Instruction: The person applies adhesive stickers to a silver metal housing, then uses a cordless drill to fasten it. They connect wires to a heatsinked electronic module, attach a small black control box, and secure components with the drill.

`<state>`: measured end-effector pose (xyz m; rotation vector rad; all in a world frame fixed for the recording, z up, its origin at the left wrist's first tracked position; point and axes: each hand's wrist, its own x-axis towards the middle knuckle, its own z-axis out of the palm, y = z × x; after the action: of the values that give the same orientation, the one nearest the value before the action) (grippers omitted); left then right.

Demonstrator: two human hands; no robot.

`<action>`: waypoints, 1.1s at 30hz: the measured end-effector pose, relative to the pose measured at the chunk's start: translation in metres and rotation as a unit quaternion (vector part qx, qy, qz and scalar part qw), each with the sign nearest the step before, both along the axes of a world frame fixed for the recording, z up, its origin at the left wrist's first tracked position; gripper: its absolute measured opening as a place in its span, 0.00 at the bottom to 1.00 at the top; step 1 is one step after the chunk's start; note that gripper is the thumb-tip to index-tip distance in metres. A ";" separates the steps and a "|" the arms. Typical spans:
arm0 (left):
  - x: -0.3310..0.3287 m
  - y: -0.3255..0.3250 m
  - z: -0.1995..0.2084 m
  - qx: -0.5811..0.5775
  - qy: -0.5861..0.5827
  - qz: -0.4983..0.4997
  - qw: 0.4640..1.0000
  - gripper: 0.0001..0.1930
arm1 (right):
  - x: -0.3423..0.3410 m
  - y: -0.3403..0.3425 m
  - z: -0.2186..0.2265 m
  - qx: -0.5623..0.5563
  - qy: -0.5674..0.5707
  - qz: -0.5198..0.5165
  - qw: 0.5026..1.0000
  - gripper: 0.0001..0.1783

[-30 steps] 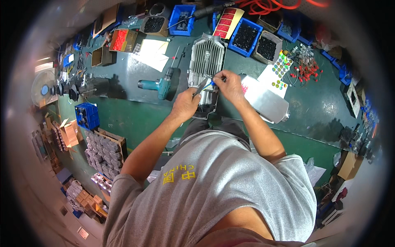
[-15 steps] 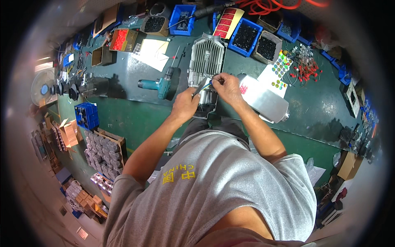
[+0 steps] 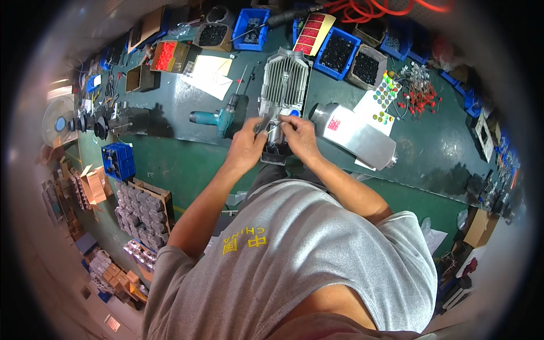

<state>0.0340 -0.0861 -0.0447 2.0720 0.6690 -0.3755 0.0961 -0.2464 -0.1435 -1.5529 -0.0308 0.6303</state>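
Note:
In front of me on the bench lies a finned grey metal housing [image 3: 283, 79], its near end toward my body. Over its near part, my left hand [image 3: 247, 144] is closed, thumb and fingers pinched around something dark and blurred. Beside it, my right hand [image 3: 300, 139] pinches a thin pale wire [image 3: 274, 127] that runs between the two hands. A round blue piece [image 3: 294, 113] shows on the housing just beyond my right fingers. To the left lies a teal power drill [image 3: 218, 117], and to the right a smooth silver metal cover [image 3: 362, 136].
Blue bins [image 3: 338, 52] and cardboard boxes of small parts line the bench's back. Red-tipped wired parts [image 3: 422, 90] lie in a heap at right, near a sheet of round stickers [image 3: 387, 93]. Dark motor-like parts [image 3: 113, 122] stand at left. A red hose [image 3: 368, 10] coils at the far edge.
Both hands have shifted slightly, the right one down and left toward the left hand. The blue piece on the housing has come into sight, and the silver cover's far end is uncovered.

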 end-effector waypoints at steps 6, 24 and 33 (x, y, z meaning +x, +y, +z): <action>0.007 -0.012 -0.017 0.036 -0.035 -0.091 0.995 0.18 | -0.015 -0.009 0.000 -0.025 -0.168 0.035 0.985 0.15; 0.053 -0.023 0.009 0.218 0.070 -0.252 0.940 0.13 | -0.011 -0.008 -0.005 0.015 -0.201 0.046 0.978 0.13; 0.065 -0.019 -0.001 0.238 0.051 -0.284 0.927 0.12 | -0.016 -0.003 -0.032 0.079 -0.138 0.074 0.985 0.13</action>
<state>0.0988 -0.1049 -0.0461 2.7219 0.2045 -0.7047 0.0796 -0.2499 -0.1752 -1.4820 -0.4000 0.5123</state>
